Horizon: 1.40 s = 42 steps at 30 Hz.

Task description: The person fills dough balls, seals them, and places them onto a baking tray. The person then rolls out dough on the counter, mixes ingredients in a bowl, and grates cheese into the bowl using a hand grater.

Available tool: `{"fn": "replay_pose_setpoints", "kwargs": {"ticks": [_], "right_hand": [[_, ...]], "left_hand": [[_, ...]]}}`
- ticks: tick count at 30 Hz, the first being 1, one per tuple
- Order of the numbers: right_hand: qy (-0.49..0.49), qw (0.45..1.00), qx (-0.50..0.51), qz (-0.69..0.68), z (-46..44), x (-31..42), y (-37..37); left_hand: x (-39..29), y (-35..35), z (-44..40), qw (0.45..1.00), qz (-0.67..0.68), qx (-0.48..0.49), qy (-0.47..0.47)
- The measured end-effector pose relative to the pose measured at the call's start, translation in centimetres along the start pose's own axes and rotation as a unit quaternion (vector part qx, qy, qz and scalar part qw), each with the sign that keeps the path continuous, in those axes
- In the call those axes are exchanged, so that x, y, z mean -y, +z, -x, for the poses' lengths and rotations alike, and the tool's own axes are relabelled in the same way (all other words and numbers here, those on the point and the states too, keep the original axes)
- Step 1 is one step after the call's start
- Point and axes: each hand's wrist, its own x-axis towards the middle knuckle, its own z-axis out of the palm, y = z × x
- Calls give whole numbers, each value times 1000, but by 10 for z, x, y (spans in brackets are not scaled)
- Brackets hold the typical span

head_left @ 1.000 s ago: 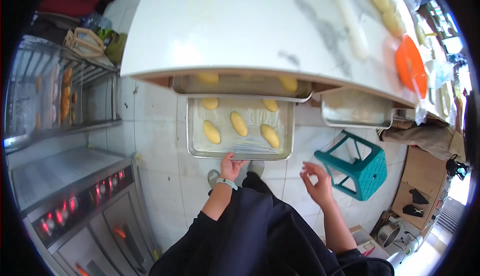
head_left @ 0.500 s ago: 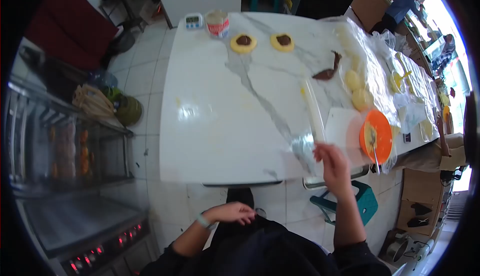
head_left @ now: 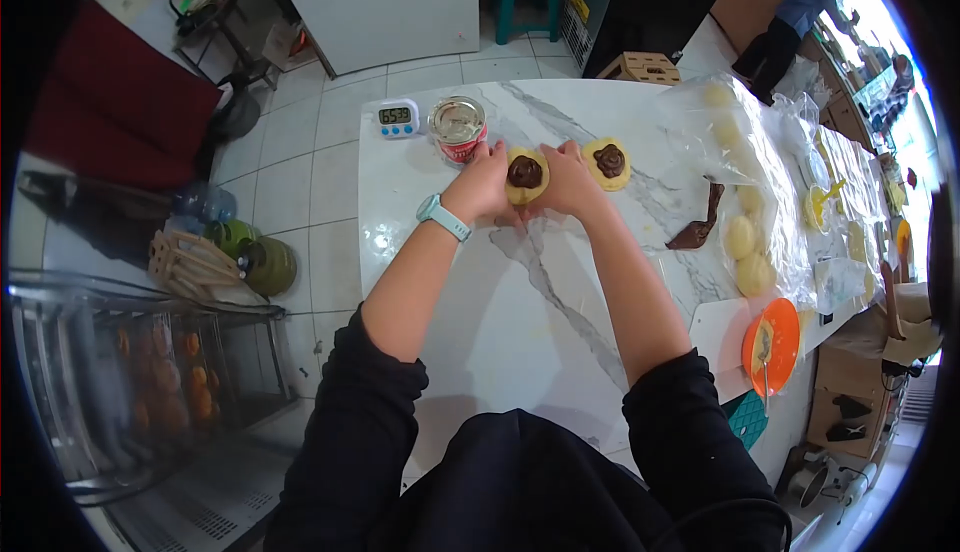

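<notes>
Both hands reach to the far part of the white table. My left hand (head_left: pixel 483 188), with a pale watch on its wrist, is at the left edge of a dough round (head_left: pixel 541 174) topped with dark brown filling (head_left: pixel 524 172). My right hand (head_left: pixel 570 182) holds the same round from the right. A second filled dough round (head_left: pixel 606 163) lies just right of my right hand. The red-labelled can (head_left: pixel 458 124) stands behind my left hand, beside a digital timer (head_left: pixel 397 119). A brown-smeared piping bag (head_left: pixel 696 228) lies farther right.
Dough balls (head_left: pixel 741 238) lie partly under plastic sheeting at the right. An orange bowl (head_left: pixel 771 347) with a spoon sits at the table's right edge. Glass-sided racks (head_left: pixel 170 382) stand at the left. A person (head_left: pixel 797 19) is at the far right counter.
The tray of dough pieces under the table has left view. Both hands have moved forward over the table and now meet at the left filled round.
</notes>
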Motion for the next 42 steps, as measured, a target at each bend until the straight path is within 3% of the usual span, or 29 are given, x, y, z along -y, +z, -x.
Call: {"fn": "replay_pose_setpoints", "kwargs": {"ticks": [2, 3, 4, 5, 6, 8, 9, 10, 11, 12, 13, 15, 20, 24, 26, 28, 30, 32, 34, 37, 39, 42], "right_hand": [[-3, 998, 49, -25, -6, -1, -11], [-16, 994, 91, -50, -9, -2, -16], [-11, 994, 93, -47, -7, -6, -14], [-28, 996, 22, -84, -2, -9, -10], [-46, 990, -51, -120, -1, -11, -8], [-65, 991, -92, -73, -4, -17, 7], [-87, 987, -136, -26, -7, -18, 11], [-87, 987, -135, -27, -8, -11, 3], [-71, 995, -53, -44, -12, -5, -9], [-55, 996, 29, -60, -12, -1, -17], [-55, 996, 29, -60, -8, -2, -17], [-56, 985, -60, -154, 4, -2, -15], [-108, 959, -82, -248, 68, 12, -38], [-122, 959, -29, -255, 163, 11, -54], [-101, 961, 6, -256, 213, 2, -49], [-82, 963, 45, -254, 251, -7, -36], [-110, 959, 69, -253, 278, -26, -7], [-144, 959, 89, -228, 294, -37, 1], [-124, 985, -3, -116, 298, -33, -4], [-87, 981, 39, -167, 293, -39, 15], [-109, 972, 51, -202, 284, -44, 23], [-138, 955, 65, -255, 281, -52, 23]], "left_hand": [[-3, -9, -14, 986, 22, 145, 74], [-2, -8, -14, 986, 26, 149, 76], [1, -6, -10, 993, 78, 71, 61], [2, -4, -7, 991, 129, -7, 43], [3, 4, -9, 990, 132, -6, 44], [9, 31, -10, 976, 21, -208, 66], [8, 26, -13, 976, 21, -206, 65], [6, 15, -20, 991, 17, -107, 77], [3, 7, -23, 996, 13, -8, 88], [2, 5, -20, 996, 14, -8, 87], [2, 2, -17, 994, 52, -35, 89], [-3, -4, -9, 990, 88, -61, 91], [-34, -22, 54, 969, 177, -131, 114], [-73, -7, 137, 961, 233, -99, 109], [-91, 18, 178, 939, 336, -25, 70], [-103, 58, 214, 921, 384, -18, 54], [-110, 94, 238, 919, 394, 11, 2], [-113, 115, 255, 947, 312, -60, 39], [-120, 109, 263, 956, 286, -63, -20], [-111, 120, 255, 976, 194, -93, 25], [-111, 117, 247, 985, 163, -33, 42], [-121, 113, 253, 969, 237, -56, -24]]}}
